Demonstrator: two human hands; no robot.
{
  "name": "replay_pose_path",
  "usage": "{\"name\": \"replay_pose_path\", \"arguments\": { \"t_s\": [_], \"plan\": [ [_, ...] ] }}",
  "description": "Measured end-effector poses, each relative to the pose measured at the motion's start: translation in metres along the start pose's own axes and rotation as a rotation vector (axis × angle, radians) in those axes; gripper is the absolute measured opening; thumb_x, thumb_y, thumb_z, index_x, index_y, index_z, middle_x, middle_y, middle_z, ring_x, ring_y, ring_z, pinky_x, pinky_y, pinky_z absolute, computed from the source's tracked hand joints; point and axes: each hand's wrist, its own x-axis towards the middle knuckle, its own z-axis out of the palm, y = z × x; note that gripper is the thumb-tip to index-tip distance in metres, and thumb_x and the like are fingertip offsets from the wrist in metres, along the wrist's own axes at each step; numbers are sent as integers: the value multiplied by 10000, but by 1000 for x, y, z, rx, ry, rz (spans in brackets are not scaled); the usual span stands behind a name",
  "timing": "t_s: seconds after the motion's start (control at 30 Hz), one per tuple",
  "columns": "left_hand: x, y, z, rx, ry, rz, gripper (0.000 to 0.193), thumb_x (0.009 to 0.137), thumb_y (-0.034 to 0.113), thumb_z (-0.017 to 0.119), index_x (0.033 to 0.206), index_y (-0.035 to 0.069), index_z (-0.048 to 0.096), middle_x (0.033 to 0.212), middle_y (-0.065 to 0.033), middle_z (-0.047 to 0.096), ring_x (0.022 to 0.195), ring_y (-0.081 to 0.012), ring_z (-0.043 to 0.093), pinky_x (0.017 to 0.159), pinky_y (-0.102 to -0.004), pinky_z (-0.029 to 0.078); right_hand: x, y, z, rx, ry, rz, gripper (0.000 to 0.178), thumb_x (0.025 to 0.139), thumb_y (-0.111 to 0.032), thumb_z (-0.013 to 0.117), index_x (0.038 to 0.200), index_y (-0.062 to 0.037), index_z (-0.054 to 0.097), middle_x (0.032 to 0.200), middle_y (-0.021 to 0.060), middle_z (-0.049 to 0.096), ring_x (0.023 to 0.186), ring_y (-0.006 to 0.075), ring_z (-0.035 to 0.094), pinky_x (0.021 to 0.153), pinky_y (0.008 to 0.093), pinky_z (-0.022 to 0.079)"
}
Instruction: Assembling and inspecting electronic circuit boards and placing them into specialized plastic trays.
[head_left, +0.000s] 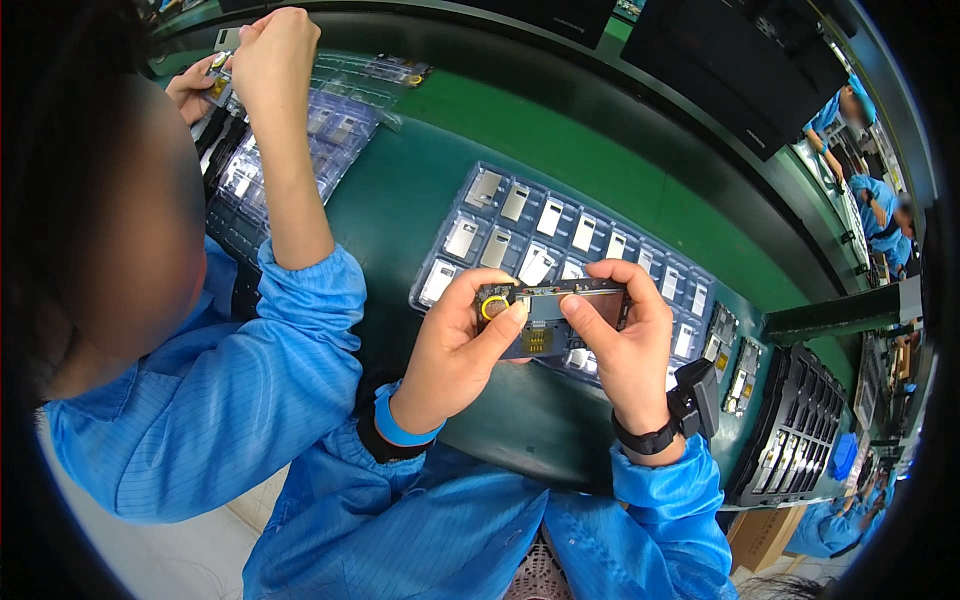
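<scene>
Between my two hands is a dark circuit board (pixel 540 341) with a yellow ring at its left end and a gold contact patch near its lower edge. My left hand (pixel 462 335) grips the left end, thumb resting beside the ring. At the other end, my right hand (pixel 632 335) pinches the board, its thumb pressed on a flat rectangular part along the upper side. The board is held above a clear plastic tray (pixel 470 172), whose compartments hold several silver rectangular metal plates (pixel 550 216). Hands and board hide part of the tray.
Right of the tray lie two circuit boards (pixel 741 376) and a black slotted tray (pixel 790 425) with parts in it. At left a co-worker's raised arm (pixel 285 150) reaches over another clear tray (pixel 330 140). A dark panel (pixel 735 65) stands behind the green bench (pixel 390 190).
</scene>
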Motion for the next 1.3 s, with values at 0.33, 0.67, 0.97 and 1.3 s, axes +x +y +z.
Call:
{"name": "replay_pose_path", "arguments": {
  "t_s": [0.33, 0.67, 0.97, 1.3],
  "plan": [
    [3, 2, -5, 74, -35, -110, 279, 916, 222, 449, 1104, 17, 422, 971, -90, 554, 839, -158, 594, 651, -317, 551, 7, 8, -5, 7, -7, 84, 246, 730, -49, 680, 937, -11, 550, 731, 26, 599, 642, 59, 528, 567, 195, 425],
    [9, -7, -12, -171, -15, -294, 488, 944, 403, 244, 1178, 5, 403, 1049, -145, 558, 920, -226, 598, 700, -381, 546, 19, 30, -9, 142, -58, 342, 234, 729, -27, 678, 924, -2, 550, 739, 28, 565, 610, 68, 521, 540, 191, 429],
    [8, -9, -8, 30, -7, -224, 283, 914, 225, 455, 1112, 24, 431, 982, -84, 571, 847, -154, 600, 644, -314, 551, 16, 24, -4, 136, -46, 319, 245, 726, -38, 685, 931, -10, 553, 723, 13, 561, 608, 57, 508, 525, 187, 414],
    [4, -14, -7, 98, 18, 34, 203, 863, 90, 535, 1033, 12, 456, 861, -24, 543, 724, -52, 538, 585, -197, 479, 2, 14, 3, 94, 27, 49, 253, 741, -13, 664, 958, -24, 535, 676, -2, 589, 609, 49, 519, 575, 185, 423]
  ]
}}
